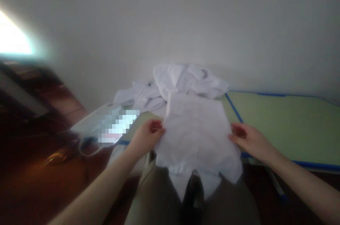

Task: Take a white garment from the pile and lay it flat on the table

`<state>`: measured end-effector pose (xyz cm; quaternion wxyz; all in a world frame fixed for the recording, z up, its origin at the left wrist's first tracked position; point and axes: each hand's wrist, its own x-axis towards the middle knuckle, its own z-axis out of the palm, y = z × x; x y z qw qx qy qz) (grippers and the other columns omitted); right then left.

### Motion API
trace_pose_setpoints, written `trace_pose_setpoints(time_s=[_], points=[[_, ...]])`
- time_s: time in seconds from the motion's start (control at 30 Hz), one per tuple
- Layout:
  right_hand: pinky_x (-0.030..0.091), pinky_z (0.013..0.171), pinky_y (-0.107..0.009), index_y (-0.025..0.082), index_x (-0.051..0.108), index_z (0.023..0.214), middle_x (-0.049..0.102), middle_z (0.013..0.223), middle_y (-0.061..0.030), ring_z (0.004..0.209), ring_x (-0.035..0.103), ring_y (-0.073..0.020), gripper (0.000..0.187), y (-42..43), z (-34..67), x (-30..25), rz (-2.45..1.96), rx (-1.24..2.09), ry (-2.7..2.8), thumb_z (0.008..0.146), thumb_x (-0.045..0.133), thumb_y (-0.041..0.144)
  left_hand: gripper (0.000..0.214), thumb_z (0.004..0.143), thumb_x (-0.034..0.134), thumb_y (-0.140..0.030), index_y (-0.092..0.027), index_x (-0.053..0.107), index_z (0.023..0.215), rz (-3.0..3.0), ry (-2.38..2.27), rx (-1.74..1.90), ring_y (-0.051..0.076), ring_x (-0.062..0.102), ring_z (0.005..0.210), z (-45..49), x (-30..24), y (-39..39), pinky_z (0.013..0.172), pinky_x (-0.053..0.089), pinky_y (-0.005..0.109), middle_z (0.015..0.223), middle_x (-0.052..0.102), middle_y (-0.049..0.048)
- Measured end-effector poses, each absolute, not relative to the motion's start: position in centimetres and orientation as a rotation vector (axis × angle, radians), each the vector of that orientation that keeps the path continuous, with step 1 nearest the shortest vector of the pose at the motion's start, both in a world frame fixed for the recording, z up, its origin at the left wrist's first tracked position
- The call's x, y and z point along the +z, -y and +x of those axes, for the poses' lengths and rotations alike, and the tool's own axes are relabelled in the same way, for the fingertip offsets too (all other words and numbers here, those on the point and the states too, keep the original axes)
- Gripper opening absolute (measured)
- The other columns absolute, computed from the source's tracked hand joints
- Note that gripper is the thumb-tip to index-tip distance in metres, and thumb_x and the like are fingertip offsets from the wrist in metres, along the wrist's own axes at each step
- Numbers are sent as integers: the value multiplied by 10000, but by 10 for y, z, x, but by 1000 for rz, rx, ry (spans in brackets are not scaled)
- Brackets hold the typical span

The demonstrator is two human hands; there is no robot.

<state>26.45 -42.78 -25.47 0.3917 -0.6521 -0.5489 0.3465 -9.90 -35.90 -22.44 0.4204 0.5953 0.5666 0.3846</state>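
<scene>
A white garment, partly folded into a squarish shape, lies at the near edge of the table with its lower end hanging over my lap. My left hand pinches its left edge, thumb and fingers closed on the cloth. On the opposite side, my right hand grips the right edge in the same way. Several loose folds hang at the bottom, and the picture is slightly blurred there. Exactly what kind of garment it is I cannot tell.
Behind it, a crumpled heap of white cloth rests against the wall. To the left lies a lit screen, blurred out, beside a pale flat object with a cable. The light green tabletop has blue edging. A dark object shows below the garment.
</scene>
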Motion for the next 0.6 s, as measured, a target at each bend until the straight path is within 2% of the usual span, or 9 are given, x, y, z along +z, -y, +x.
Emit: trace_pose_setpoints(time_s=[0.07, 0.17, 0.3, 0.47, 0.6], points=[[527, 695, -327, 187, 665, 1086, 711, 930, -77, 777, 668, -215, 472, 436, 271, -253, -1773, 742, 1533, 699, 731, 449, 314, 630, 734, -433, -201, 660, 829, 1765, -1551, 880, 197, 618, 657, -107, -223, 364, 541, 443, 273, 756, 674, 41], [496, 569, -292, 192, 693, 979, 705, 778, -51, 628, 642, -186, 392, 442, 270, -248, -1808, 765, 1576, 704, 723, 469, 316, 693, 674, -527, -212, 682, 720, 2030, -1627, 642, 175, 565, 556, -105, -222, 373, 485, 357, 265, 630, 634, 19], [432, 443, -252, 181, 683, 725, 677, 650, -43, 476, 570, -139, 173, 444, 254, -238, -1792, 899, 1558, 688, 740, 340, 328, 746, 619, -502, -202, 658, 620, 2093, -1628, 563, 153, 511, 490, -92, -224, 378, 456, 288, 259, 535, 581, 2], [481, 461, -252, 174, 646, 640, 658, 638, -44, 494, 555, -123, 121, 446, 243, -230, -1713, 949, 1290, 638, 762, 206, 232, 659, 722, -396, -174, 689, 720, 1665, -1429, 735, 188, 584, 550, -90, -234, 375, 485, 409, 270, 598, 639, 26], [505, 481, -247, 179, 643, 750, 665, 694, -33, 544, 578, -125, 207, 448, 246, -240, -1540, 1080, 1050, 616, 789, 238, 269, 622, 753, -314, -155, 681, 826, 1225, -1192, 847, 231, 647, 656, -87, -242, 376, 586, 529, 337, 685, 675, 69]])
